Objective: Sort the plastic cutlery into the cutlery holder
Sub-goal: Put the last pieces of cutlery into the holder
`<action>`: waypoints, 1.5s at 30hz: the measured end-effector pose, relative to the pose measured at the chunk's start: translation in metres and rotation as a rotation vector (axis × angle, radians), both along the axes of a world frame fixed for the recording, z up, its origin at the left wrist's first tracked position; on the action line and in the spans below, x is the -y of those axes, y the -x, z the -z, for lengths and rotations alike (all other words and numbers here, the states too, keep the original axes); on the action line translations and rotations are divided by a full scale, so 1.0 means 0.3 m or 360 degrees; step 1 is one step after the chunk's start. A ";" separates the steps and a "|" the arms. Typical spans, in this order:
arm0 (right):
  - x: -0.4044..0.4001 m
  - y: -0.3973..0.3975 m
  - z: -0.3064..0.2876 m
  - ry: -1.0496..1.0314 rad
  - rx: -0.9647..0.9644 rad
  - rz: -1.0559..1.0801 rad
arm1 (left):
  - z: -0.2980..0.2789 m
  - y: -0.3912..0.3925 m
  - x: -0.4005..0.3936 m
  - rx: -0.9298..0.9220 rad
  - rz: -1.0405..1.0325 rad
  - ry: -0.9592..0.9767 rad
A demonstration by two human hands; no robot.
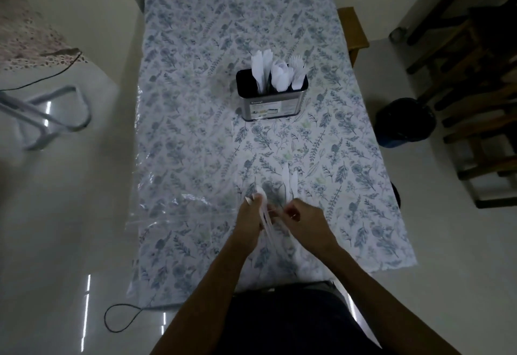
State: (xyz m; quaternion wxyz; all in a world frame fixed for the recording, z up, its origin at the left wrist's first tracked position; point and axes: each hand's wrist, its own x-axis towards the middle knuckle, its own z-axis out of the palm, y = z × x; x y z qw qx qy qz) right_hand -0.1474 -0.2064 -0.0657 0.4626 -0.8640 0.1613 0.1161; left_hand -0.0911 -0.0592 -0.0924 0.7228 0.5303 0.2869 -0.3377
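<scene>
1. We take the cutlery holder point(272, 94) as our landmark: a dark-rimmed metal box standing upright on the floral tablecloth point(190, 131), in the far half of the table.
2. Left of the holder, off the table, we note a metal frame point(47, 114) on the pale floor, and nearer the person a looped black cord point(123, 317).
3. Inside the holder, white cutlery stands in three groups: knives point(260, 70) at the left, spoons point(279, 76) in the middle, forks point(297, 70) at the right.
4. The left hand point(250, 221), nearer the person than the holder, has its fingers curled round a bundle of white cutlery point(265, 219); one spoon bowl shows past the fingertips.
5. The right hand point(303, 220), just beside the left, has curled fingers meeting the same bundle; we cannot tell whether it pinches a piece or only touches it.
6. Between the hands and the holder, loose white pieces point(289, 181) lie on the cloth.
7. Right of the holder, on the floor, we record a dark bin point(404, 121) and wooden furniture point(475, 97).
</scene>
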 end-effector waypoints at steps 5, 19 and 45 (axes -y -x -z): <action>-0.040 -0.107 0.083 0.0734 -0.0187 -0.0043 | -0.002 -0.045 -0.083 -0.0167 0.0022 0.0040; -0.058 -0.038 0.018 0.0526 -0.0216 0.0187 | 0.031 -0.065 -0.109 -0.0006 -0.0112 -0.0167; -0.157 -0.398 -0.432 -0.0456 -0.0124 0.0233 | -0.333 -0.387 0.066 0.0859 -0.0194 -0.0336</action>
